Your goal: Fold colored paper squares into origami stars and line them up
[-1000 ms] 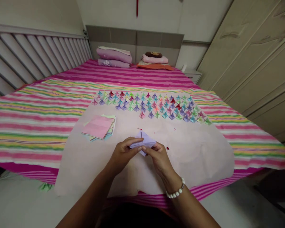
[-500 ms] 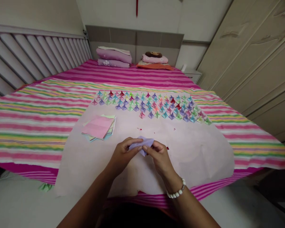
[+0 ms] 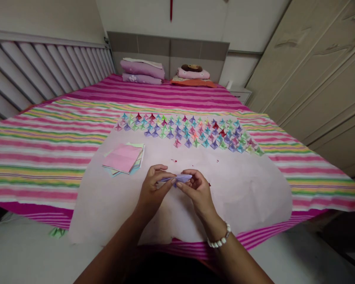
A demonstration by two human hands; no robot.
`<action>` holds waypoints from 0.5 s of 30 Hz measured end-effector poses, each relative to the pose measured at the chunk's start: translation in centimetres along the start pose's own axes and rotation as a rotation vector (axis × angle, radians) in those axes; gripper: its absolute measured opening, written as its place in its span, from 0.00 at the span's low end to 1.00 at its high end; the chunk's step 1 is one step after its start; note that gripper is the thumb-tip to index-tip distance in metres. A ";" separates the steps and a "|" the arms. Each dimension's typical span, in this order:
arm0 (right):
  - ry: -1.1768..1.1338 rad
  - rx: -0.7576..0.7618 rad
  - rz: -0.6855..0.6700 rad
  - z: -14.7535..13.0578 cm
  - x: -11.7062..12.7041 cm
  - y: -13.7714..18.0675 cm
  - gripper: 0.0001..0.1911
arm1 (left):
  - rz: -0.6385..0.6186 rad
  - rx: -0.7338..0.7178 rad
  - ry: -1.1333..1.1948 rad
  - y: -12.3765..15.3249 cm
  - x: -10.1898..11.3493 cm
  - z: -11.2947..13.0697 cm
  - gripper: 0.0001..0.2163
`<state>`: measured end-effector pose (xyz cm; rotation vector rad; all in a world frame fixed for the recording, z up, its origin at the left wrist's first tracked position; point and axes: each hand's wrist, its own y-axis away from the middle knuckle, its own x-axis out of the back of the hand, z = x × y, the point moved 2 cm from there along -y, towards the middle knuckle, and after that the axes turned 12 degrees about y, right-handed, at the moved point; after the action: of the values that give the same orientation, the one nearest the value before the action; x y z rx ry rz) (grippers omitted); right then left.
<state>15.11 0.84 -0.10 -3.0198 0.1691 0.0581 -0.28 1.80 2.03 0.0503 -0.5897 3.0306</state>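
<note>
My left hand (image 3: 152,188) and my right hand (image 3: 197,191) meet over a pale pink sheet (image 3: 242,189) spread on the bed. Both pinch a small folded lilac paper (image 3: 177,179) between thumb and fingers, held flat and edge-on just above the sheet. A bead bracelet (image 3: 219,240) circles my right wrist. To the left of my hands lies a stack of square coloured papers (image 3: 123,158) with a pink one on top. Beyond my hands, several rows of small folded paper shapes (image 3: 189,132) in many colours stand on the sheet.
The bed carries a pink, green and yellow striped cover (image 3: 41,146). Pillows (image 3: 142,71) and a soft toy (image 3: 192,73) lie at the headboard. A slatted rail (image 3: 32,67) runs along the left and wardrobe doors (image 3: 319,71) stand on the right. A green paper scrap (image 3: 56,232) lies by the bed's near edge.
The lilac paper has been pressed from an open, raised shape into a flat narrow fold. My hands have shifted slightly up and away from me, fingers closing tighter on it.
</note>
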 end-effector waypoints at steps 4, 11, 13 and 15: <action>0.126 0.164 0.040 -0.5 0.4 -0.2 0.23 | -0.057 -0.013 -0.044 0.0 -0.2 0.5 0.04; 0.075 0.183 -0.074 -0.8 0.3 -0.2 0.02 | -0.076 0.051 -0.001 -0.1 -0.2 1.3 0.03; 0.065 0.170 -0.078 -0.8 0.3 -0.1 0.02 | -0.008 0.214 0.052 -0.1 0.1 1.1 0.06; 0.054 0.148 -0.084 -0.8 0.3 -0.2 0.02 | 0.055 0.355 0.136 -0.1 0.4 0.8 0.09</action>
<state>15.43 0.87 0.67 -2.8781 0.0482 -0.0420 -0.63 1.58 2.86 -0.1590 -0.0406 3.1178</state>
